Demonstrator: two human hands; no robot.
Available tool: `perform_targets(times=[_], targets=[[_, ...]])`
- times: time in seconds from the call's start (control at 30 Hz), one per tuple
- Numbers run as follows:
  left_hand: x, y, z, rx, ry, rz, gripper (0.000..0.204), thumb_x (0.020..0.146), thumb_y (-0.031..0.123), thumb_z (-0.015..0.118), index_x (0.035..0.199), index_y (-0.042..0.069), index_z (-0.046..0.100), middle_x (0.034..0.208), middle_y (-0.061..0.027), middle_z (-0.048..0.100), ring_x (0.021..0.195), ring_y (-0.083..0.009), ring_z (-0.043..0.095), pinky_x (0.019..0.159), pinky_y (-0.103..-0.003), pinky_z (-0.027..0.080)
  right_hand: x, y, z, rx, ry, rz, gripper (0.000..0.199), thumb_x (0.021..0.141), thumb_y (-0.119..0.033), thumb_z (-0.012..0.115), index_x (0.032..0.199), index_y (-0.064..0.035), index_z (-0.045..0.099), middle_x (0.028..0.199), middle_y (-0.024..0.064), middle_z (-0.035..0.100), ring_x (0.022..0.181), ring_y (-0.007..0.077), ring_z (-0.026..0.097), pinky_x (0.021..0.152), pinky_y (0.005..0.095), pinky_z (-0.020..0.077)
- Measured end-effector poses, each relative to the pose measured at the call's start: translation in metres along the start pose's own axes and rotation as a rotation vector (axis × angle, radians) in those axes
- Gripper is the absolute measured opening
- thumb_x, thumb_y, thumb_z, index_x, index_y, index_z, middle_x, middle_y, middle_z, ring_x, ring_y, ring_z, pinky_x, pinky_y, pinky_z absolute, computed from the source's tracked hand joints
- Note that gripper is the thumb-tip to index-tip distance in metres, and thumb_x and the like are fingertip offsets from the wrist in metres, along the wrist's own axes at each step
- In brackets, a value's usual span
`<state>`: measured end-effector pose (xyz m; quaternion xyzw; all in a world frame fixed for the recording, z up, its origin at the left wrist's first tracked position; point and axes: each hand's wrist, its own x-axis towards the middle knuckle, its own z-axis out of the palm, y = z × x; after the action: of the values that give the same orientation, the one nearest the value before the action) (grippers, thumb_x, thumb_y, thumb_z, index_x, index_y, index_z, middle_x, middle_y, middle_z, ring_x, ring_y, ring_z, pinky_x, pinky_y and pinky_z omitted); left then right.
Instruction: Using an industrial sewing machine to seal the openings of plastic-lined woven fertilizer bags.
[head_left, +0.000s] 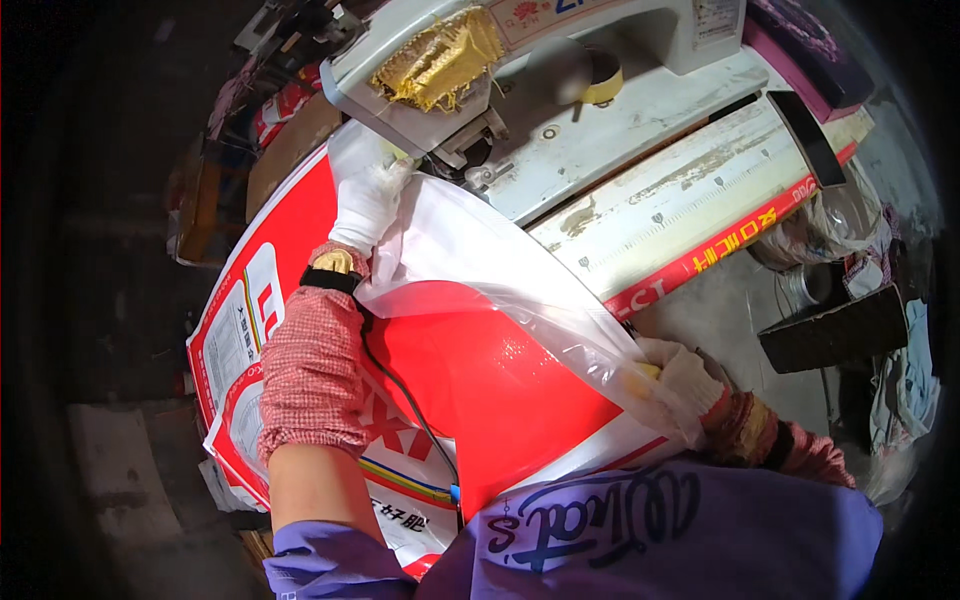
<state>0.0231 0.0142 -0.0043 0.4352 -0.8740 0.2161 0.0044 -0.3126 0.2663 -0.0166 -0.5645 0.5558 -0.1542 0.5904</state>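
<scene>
A large red and white printed sack (520,400) lies across my front, with a translucent plastic liner (540,310) folded out along its upper edge. My left hand (368,200), in a white glove, is at the sack's far edge, close beside the needle end of a sewing machine (460,140). Its fingers close on the sack and liner there, their tips partly hidden. To the right, my right hand (685,378), also gloved, grips the liner and sack edge, partly seen through the clear film. Checked red sleeve covers are on both forearms.
A worn pale work surface (680,200) with a ruler scale and red front edge extends right of the machine. A tape roll (603,78) is on the machine bed. A purple box (800,50) stands at far right, above a dark open box (832,330) and plastic bags.
</scene>
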Motion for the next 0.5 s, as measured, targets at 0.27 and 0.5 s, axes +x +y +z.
perform_targets(times=[0.27, 0.5], targets=[[0.021, 0.001, -0.009, -0.225, 0.006, 0.136, 0.008, 0.074, 0.012, 0.056, 0.078, 0.009, 0.062, 0.08, -0.0102, 0.059, 0.076, -0.0281, 0.057, 0.065, -0.036, 0.046, -0.006, -0.011, 0.007, 0.547, 0.093, -0.023, 0.03, 0.079, -0.012, 0.062, 0.107, -0.0037, 0.059, 0.08, 0.0043, 0.063, 0.071, 0.0073, 0.057, 0.061, 0.0235, 0.0472], [0.006, 0.019, -0.051, -0.339, -0.415, -0.148, 0.013, 0.078, 0.016, 0.056, 0.085, 0.009, 0.064, 0.076, -0.014, 0.061, 0.075, -0.0312, 0.058, 0.064, -0.036, 0.046, -0.01, -0.028, 0.002, -0.734, -0.038, -0.015, 0.016, 0.086, -0.02, 0.049, 0.096, -0.0127, 0.06, 0.064, 0.0151, 0.058, 0.058, 0.0296, 0.058, 0.051, 0.0367, 0.0468]])
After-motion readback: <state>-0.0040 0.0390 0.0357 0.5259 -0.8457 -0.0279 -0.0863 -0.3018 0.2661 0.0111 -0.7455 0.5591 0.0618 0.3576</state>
